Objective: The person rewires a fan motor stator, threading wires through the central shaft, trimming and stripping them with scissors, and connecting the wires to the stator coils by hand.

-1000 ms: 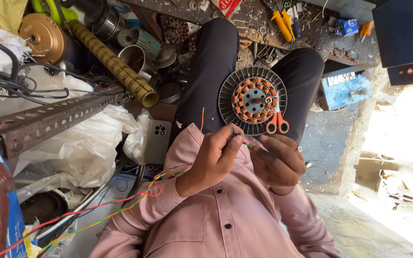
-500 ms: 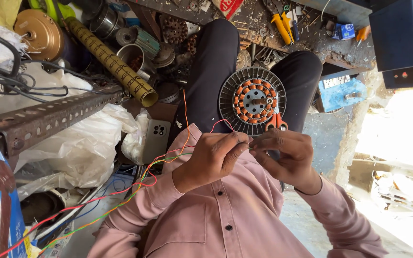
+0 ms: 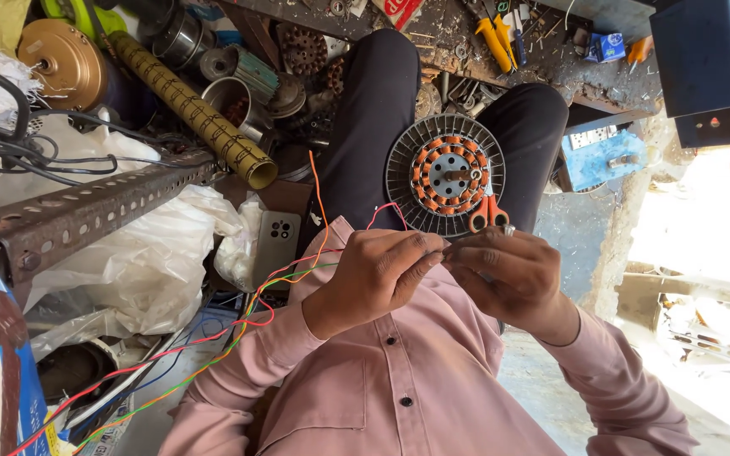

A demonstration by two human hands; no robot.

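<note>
— Wires [image 3: 297, 283], thin ones in red, orange and green, run from the lower left of the frame up to the middle, where both hands meet. See them?

— Yes. The left hand [image 3: 378, 279] has its fingers curled shut, thumb and forefinger pinching the wire ends. The right hand [image 3: 509, 274] is closed too, its fingertips touching those of the left, nipping the same ends; what exactly sits between them is too small to tell.

— And one orange strand?

— It stands up from the left hand toward the upper middle, loose. A red one loops just above the knuckles.

— What lies just beyond the hands?

— A round motor part [image 3: 445, 175] with copper coils in a ring, resting on the person's lap between dark trouser legs. Orange-handled scissors [image 3: 487, 211] lie against its lower edge, just above the right hand.

— Further out?

— A phone [image 3: 274, 245] leans beside the left knee, next to a white plastic bag [image 3: 128, 262]. A perforated metal bar [image 3: 86, 211] crosses the left side, with a yellow tube [image 3: 192, 110] above it and a brass-coloured round housing [image 3: 57, 63] in the upper left corner. A blue box [image 3: 601, 156] sits at the right, and yellow-handled tools [image 3: 496, 38] lie on the cluttered bench along the top.
</note>
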